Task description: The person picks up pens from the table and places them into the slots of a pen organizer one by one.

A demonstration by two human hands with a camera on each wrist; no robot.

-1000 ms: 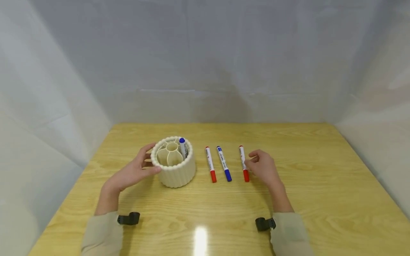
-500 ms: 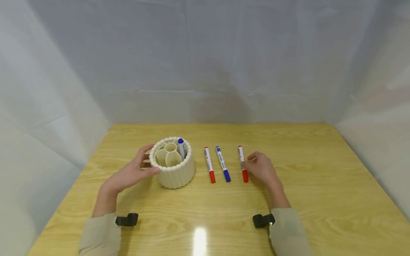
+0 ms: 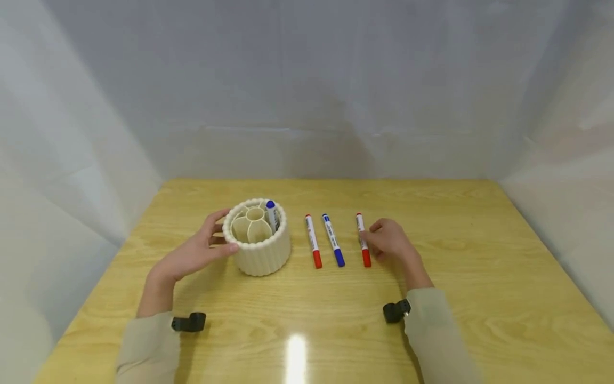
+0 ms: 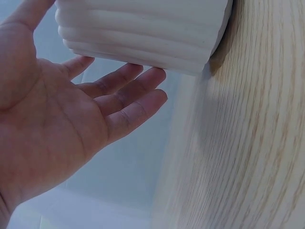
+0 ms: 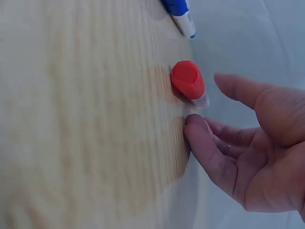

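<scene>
Head view: the left hand [image 3: 199,255] rests flat, fingers straight, against the white pen cup [image 3: 259,240] on the left. Right hand [image 3: 389,242] touches the red marker [image 3: 362,240] with bent fingertips; a real grip can't be told. Two more markers [image 3: 322,247] lie between.

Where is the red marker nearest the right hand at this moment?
In the head view the red marker lies flat on the wooden table, rightmost of three loose markers, right of the blue marker. The right hand touches its right side.
</scene>
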